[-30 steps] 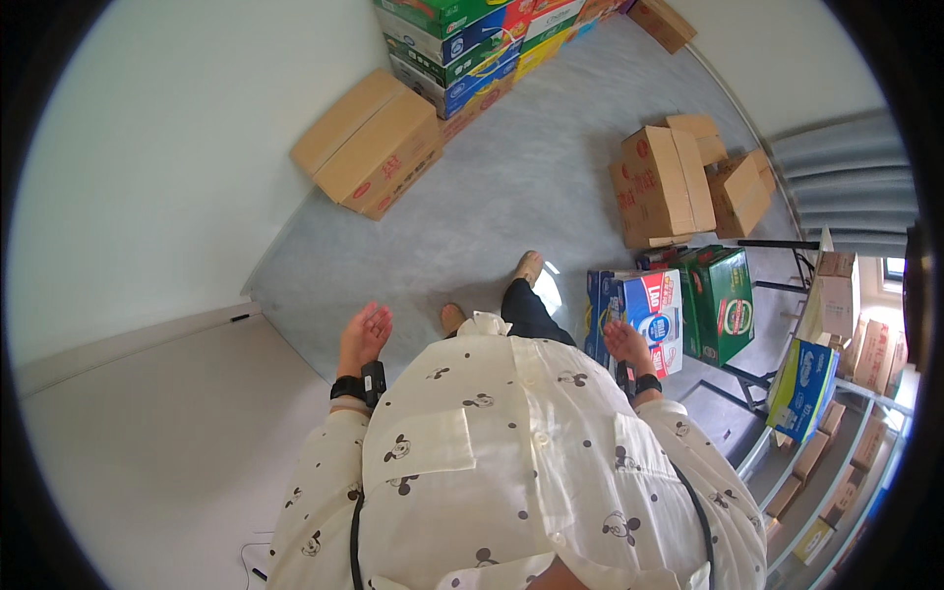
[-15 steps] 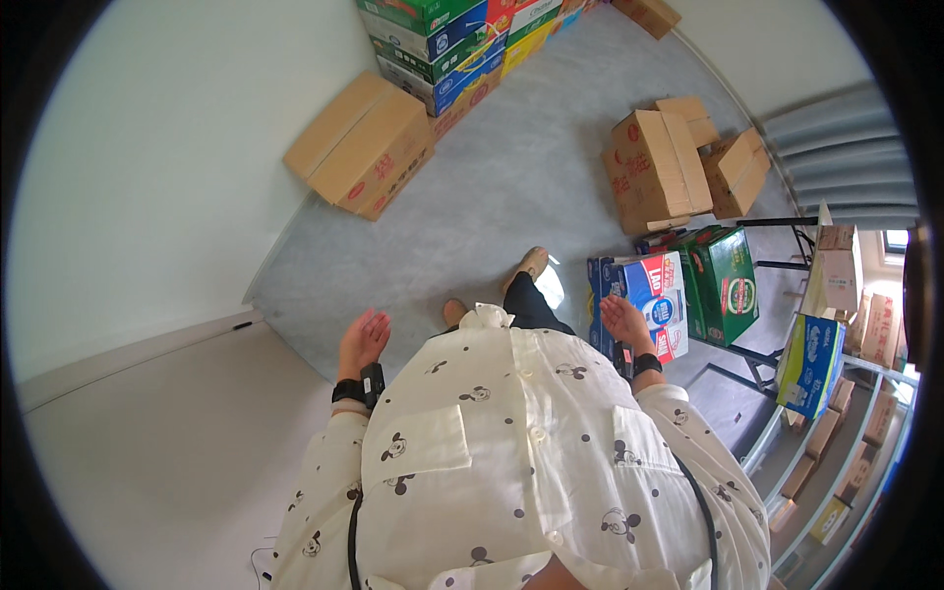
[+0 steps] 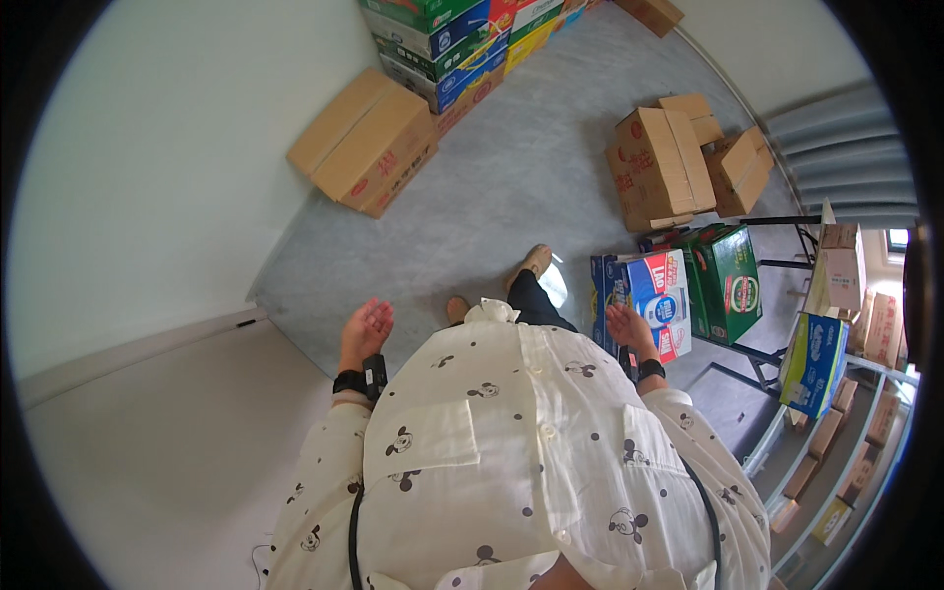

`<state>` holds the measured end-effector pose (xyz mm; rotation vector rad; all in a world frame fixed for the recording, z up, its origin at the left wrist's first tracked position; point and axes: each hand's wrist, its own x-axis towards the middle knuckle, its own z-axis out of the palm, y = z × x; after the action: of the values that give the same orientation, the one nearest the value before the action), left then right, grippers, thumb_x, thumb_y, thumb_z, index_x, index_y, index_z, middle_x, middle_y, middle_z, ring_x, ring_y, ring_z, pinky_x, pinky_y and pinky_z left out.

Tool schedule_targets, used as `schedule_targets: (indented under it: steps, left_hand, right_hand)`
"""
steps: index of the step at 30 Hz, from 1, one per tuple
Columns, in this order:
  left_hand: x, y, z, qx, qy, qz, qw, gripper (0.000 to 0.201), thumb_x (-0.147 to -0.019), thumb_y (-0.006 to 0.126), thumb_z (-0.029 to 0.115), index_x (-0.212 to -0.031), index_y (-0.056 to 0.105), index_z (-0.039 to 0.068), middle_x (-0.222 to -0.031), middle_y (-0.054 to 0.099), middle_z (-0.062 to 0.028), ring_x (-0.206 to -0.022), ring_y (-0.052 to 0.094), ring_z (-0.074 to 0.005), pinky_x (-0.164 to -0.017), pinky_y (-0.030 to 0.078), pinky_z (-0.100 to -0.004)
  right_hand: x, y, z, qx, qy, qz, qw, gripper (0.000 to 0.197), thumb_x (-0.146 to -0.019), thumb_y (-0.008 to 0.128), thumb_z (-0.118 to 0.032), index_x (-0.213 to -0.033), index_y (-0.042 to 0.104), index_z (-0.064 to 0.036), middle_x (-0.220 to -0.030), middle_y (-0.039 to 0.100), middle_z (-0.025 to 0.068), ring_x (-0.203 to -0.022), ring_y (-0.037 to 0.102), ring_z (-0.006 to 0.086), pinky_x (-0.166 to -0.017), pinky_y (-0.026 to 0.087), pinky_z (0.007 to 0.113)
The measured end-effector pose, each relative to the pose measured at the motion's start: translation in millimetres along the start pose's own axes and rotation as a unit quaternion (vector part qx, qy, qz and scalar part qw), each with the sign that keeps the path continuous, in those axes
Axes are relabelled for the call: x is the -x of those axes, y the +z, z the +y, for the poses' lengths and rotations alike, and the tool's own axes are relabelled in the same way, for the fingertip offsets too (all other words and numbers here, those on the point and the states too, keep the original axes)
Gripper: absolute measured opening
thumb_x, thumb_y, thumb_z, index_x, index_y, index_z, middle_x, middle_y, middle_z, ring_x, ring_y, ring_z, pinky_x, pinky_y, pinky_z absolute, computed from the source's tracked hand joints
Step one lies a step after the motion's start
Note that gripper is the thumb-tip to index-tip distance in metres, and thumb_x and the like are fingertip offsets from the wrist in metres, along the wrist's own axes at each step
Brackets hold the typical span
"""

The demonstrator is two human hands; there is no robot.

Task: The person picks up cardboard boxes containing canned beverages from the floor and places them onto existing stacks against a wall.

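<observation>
Out to the left of my body, my left hand [image 3: 368, 326] is held palm up over the floor, its fingers loosely spread and nothing in them. My right hand [image 3: 630, 328] is raised on the other side, also empty, with fingers apart. Behind it in the picture stands a blue, white and red carton [image 3: 661, 295], the nearest thing to that hand; whether they touch I cannot tell. A green carton [image 3: 730, 282] stands right beside that one. Each wrist wears a black strap with a small device.
Brown cardboard boxes stand at the left wall [image 3: 364, 138] and far right [image 3: 664, 167]. Colourful cartons [image 3: 442, 59] are stacked at the back. On the right are a metal shelf rack [image 3: 816, 472] with boxes and a blue-green carton [image 3: 814, 364]. Grey floor [image 3: 511, 167] lies ahead.
My left hand has risen slightly. The right hand has shifted a little to the right and slightly down. Both stay empty, and the boxes stand as before.
</observation>
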<state>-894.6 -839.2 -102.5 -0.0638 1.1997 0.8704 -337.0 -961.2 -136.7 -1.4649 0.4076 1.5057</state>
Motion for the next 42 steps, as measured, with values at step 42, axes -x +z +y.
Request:
schedule_targets:
  steps: [42]
  left_hand:
    - [-4.9,-2.2,-7.6,0.016,0.007,0.02,1.0,0.038,-0.087,0.048,0.022,-0.12,0.043,0.004,-0.108,0.055,-0.0131,-0.097,0.055,-0.0238,-0.08,0.047,-0.0352]
  right_hand:
    - [-0.2,18.2,-19.7,0.009,-0.011,0.006,1.0,0.027,-0.088,0.047,-0.018,-0.111,0.048,-0.0037,-0.104,0.056,0.0105,-0.095,0.056,0.0248,-0.081,0.045,0.038]
